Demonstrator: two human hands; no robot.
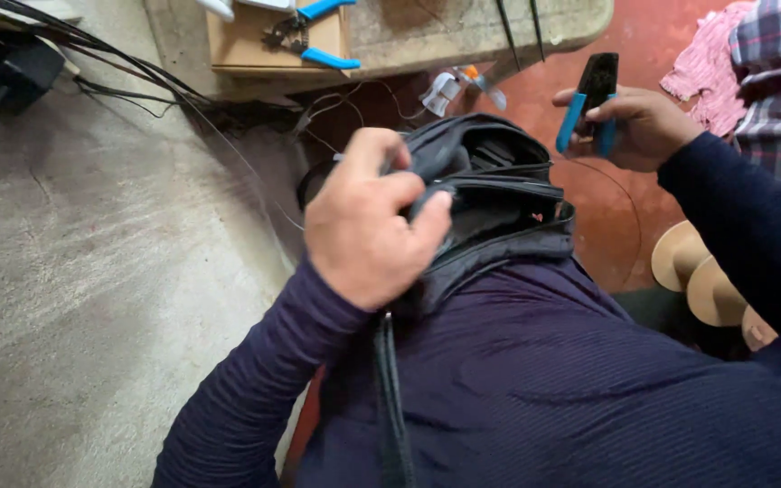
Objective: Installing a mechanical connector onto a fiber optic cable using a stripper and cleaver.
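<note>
My left hand (368, 221) grips the rim of a dark grey shoulder bag (499, 194) that hangs in front of my chest, holding its open top. My right hand (639, 126) is raised to the right of the bag and closed around a black crimping tool with blue handles (589, 99). A thin dark wire (621, 194) curves down from near that hand. The bag's strap (389, 389) runs down over my dark blue ribbed sweater.
A stone bench (463, 36) at the top carries a cardboard box (255, 41) with blue-handled pliers (318, 36). Black cables (110, 63) run along the grey concrete wall at left. Wooden discs (698, 271) lie at the right, on the red floor (598, 230); plaid and pink cloth (770, 63) is top right.
</note>
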